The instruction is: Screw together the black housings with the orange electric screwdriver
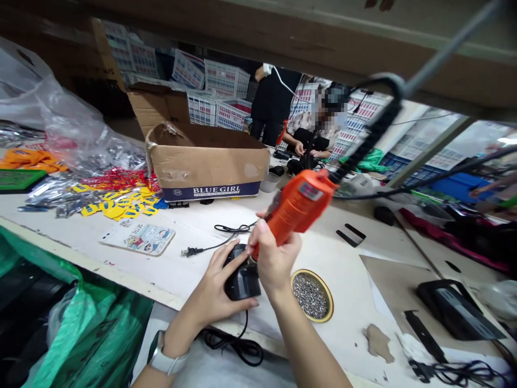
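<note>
Because the left hand [214, 291] only cupped the small black adapter [242, 277] against the white workbench [177, 237], with fingers spread over its top, a slip of the driver tip could have skidded onto those fingers or tipped the casing. The right hand [274, 258] was clenched around the orange electric screwdriver [299, 207], tilted up to the right, wrist bent over the adapter. A dish of screws [312, 295] sat just beside the wrist and might have been knocked.
</note>
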